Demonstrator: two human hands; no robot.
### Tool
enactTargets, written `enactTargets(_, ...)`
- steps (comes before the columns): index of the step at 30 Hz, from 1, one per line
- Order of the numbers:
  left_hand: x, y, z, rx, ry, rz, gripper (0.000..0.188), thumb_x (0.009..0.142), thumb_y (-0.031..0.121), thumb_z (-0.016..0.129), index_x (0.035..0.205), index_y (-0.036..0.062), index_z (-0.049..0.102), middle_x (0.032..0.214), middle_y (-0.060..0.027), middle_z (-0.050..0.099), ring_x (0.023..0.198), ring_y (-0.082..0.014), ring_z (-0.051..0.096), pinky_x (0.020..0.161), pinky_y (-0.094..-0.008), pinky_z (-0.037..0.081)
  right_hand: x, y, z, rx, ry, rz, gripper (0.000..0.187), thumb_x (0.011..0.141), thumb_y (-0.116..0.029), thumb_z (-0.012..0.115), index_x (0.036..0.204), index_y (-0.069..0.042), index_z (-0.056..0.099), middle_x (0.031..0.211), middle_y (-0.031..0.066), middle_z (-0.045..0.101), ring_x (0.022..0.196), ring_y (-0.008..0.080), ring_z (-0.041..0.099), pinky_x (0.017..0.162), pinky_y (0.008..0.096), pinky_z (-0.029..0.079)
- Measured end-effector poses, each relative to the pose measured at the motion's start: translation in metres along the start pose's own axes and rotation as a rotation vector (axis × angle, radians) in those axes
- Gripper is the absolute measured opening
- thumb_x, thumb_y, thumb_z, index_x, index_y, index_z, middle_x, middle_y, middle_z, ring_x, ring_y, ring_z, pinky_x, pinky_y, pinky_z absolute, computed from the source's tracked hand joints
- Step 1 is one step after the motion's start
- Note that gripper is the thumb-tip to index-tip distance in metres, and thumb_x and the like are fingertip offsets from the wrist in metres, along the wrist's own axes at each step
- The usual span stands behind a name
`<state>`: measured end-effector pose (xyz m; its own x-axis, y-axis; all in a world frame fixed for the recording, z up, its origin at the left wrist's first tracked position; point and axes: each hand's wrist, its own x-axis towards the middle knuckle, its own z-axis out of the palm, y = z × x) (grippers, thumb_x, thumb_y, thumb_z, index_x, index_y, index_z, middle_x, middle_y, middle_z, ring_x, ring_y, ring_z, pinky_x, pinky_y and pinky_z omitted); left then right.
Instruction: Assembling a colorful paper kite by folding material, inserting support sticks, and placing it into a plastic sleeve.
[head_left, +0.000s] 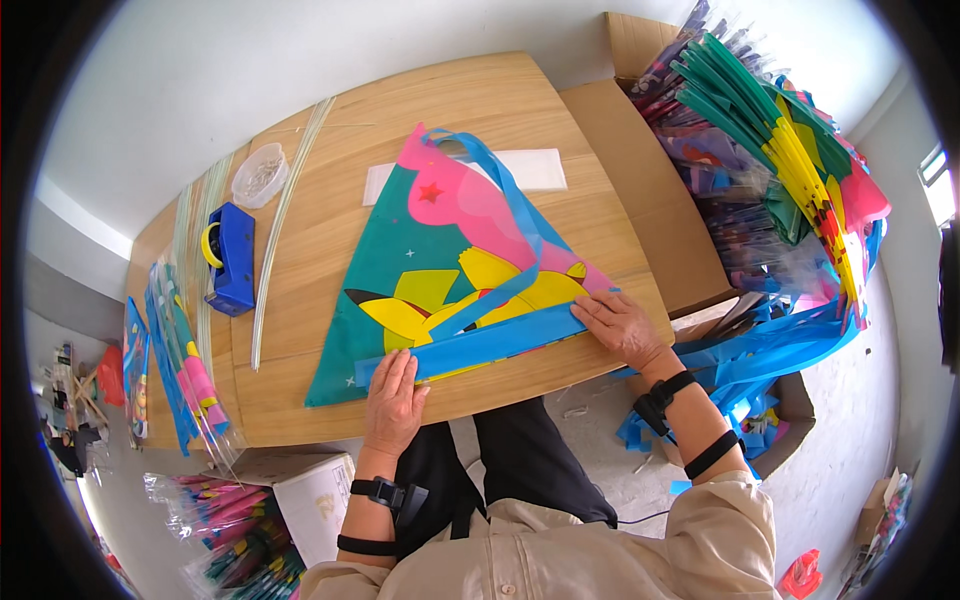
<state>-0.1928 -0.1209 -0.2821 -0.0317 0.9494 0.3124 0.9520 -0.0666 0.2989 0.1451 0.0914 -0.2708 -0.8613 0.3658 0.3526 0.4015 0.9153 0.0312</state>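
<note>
At 7 o'clock I had the L hand nearest me, on the L end of the blue strip, fingers close together on top. At approx 3 o'clock the R hand sat on its R end, fingers slightly spread & laid over it. Whether either thumb pinched from beneath, I couldn't tell.

The strip ran b/w the hands along the near edge of the triangular printed sheet, w/ a thin line of yellow print showing on my side of it. The sheet lay mid-surface, tip at 11 o'clock. A blue ribbon arched from near the tip down over the print; couldn't make out if it joined the strip.

I judged the step as squaring & smoothing the strip along that edge, prob. not yet fixed. Next move, imo, called for even tension b/w both hands, edges lined up, then pressing end to end; main risk = a crease, or the ribbon getting caught under.

Farther off: blue tape dispenser at 9 o'clock, thin rods & white tub of small bits at 10, cardboard box w/ printed bundles at 2. Dispenser & rods looked untouched, well apart from both hands.
</note>
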Motion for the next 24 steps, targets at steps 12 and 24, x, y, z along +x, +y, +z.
enactTargets(12, 0.014, -0.012, -0.016, 0.236, -0.015, 0.241, 0.032, 0.083, 0.005, 0.060, 0.115, -0.0028, 0.061, 0.113, -0.0174, 0.065, 0.107, -0.0308, 0.060, 0.092, -0.0391, 0.051, 0.020, -0.024, -0.013, -0.126, -0.218, 0.102, 0.039, 0.090, -0.022, 0.057, 0.123, -0.003, 0.059, 0.128, 0.0156, 0.059, 0.123, 0.0290, 0.052, 0.108, 0.0424, 0.037)
enactTargets(24, 0.072, -0.058, -0.027, -0.340, -0.263, -0.108, 0.018, 0.089, 0.004, 0.056, 0.102, 0.0026, 0.069, 0.099, -0.0154, 0.068, 0.091, -0.0334, 0.064, 0.076, -0.0413, 0.051, 0.059, 0.048, 0.001, 0.424, -0.393, 0.395, 0.021, 0.090, -0.026, 0.057, 0.092, -0.007, 0.066, 0.088, 0.0162, 0.067, 0.088, 0.0369, 0.063, 0.074, 0.0492, 0.048)
